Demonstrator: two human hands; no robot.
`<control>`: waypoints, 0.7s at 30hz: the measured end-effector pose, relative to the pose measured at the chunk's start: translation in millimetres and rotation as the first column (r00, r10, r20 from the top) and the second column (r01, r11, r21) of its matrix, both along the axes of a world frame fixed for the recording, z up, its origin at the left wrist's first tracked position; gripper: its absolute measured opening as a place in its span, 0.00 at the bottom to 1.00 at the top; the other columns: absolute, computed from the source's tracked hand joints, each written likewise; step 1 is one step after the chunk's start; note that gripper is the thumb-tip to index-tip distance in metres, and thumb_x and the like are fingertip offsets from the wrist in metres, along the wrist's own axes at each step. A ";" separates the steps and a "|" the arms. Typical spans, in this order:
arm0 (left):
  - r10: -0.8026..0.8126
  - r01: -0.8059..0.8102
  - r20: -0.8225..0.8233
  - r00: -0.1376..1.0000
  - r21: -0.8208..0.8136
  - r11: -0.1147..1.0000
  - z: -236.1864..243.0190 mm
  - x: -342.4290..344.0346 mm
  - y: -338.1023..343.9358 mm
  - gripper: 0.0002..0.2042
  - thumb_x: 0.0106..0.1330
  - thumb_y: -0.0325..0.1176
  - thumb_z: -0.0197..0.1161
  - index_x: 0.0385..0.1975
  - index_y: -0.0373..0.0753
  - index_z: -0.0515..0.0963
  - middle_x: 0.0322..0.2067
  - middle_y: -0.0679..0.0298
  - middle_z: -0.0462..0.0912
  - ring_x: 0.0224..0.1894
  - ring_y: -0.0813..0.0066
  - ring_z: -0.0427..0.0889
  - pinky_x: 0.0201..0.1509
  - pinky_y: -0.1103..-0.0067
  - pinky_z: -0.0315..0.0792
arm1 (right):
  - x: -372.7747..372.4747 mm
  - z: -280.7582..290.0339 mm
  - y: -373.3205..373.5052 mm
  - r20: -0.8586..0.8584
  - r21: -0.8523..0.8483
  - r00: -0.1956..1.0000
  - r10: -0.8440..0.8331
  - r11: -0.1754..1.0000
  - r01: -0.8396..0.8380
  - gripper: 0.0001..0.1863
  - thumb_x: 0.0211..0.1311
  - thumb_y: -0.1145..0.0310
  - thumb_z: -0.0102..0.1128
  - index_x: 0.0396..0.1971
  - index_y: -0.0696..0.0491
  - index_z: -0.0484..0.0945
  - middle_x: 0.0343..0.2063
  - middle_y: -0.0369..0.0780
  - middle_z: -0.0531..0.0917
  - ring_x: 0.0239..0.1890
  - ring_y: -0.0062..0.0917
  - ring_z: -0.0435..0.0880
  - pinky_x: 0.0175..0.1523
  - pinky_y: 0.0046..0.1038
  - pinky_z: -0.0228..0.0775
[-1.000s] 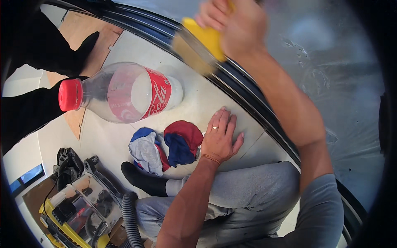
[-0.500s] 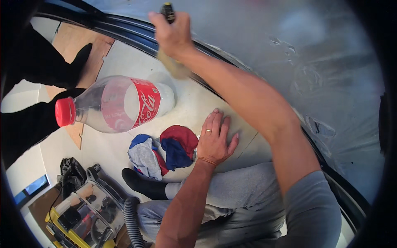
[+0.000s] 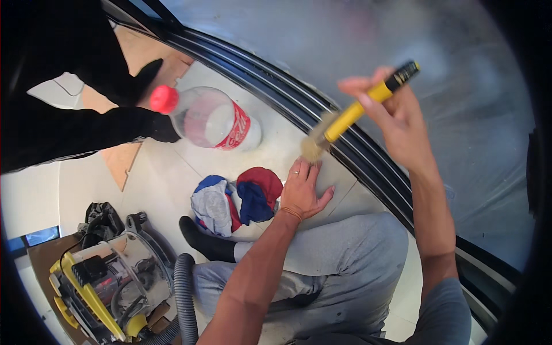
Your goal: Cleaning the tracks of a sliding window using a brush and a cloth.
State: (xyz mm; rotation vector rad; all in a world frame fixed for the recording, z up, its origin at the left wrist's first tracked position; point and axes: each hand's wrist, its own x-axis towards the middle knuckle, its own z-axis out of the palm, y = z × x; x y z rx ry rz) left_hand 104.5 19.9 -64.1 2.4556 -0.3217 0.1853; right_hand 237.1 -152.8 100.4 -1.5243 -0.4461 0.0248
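Note:
My right hand (image 3: 399,118) grips a brush (image 3: 352,118) by its yellow handle with a black end. Its pale bristles point down over the inner edge of the dark sliding-door track (image 3: 270,80), close to my left fingertips. My left hand (image 3: 302,187), with a ring on one finger, lies flat on the pale tiled floor, fingers spread. Right beside it is a red and navy cloth (image 3: 257,190), and left of that a grey, blue and red cloth (image 3: 211,204). Farther off stands a clear plastic soda bottle (image 3: 198,112) with a red cap, a red label and something white inside.
A yellow and black vacuum cleaner (image 3: 123,276) with a grey ribbed hose (image 3: 185,299) stands at lower left. Another person's dark-clothed legs (image 3: 86,135) are at upper left, by brown board pieces (image 3: 123,164). Cloudy plastic sheeting (image 3: 477,144) spreads beyond the track.
My right hand has swung the brush rightward and nearer along the track; its handle now shows. My left hand stays on the floor. The whole view has shifted, and the bottle looks smaller.

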 end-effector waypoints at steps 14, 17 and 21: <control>0.672 -0.629 0.276 0.687 -0.236 0.740 145.4 53.0 110.2 0.53 0.48 0.44 0.84 0.70 0.27 0.57 0.61 0.42 0.71 0.66 0.49 0.72 0.71 0.63 0.64 | -19.2 -49.4 53.9 -0.185 -0.724 0.962 0.199 0.635 -0.270 0.19 0.61 0.72 0.70 0.48 0.61 0.74 0.38 0.45 0.83 0.43 0.29 0.82 0.50 0.33 0.74; 0.666 -0.568 0.141 0.732 -0.413 0.712 147.6 62.0 127.0 0.51 0.47 0.47 0.81 0.68 0.28 0.60 0.62 0.42 0.72 0.65 0.48 0.74 0.72 0.60 0.60 | 12.0 -90.4 107.8 -0.108 -0.726 0.990 0.090 0.674 -0.140 0.20 0.59 0.70 0.71 0.48 0.60 0.74 0.38 0.46 0.83 0.43 0.32 0.82 0.51 0.37 0.74; 0.787 -0.613 0.165 0.594 -0.540 0.576 139.8 40.4 154.6 0.50 0.48 0.40 0.82 0.69 0.29 0.58 0.59 0.45 0.74 0.63 0.51 0.76 0.68 0.63 0.68 | 55.5 -75.1 173.5 -0.017 -0.534 0.997 -0.079 0.844 0.057 0.18 0.62 0.70 0.70 0.46 0.60 0.74 0.40 0.44 0.84 0.46 0.30 0.83 0.53 0.35 0.74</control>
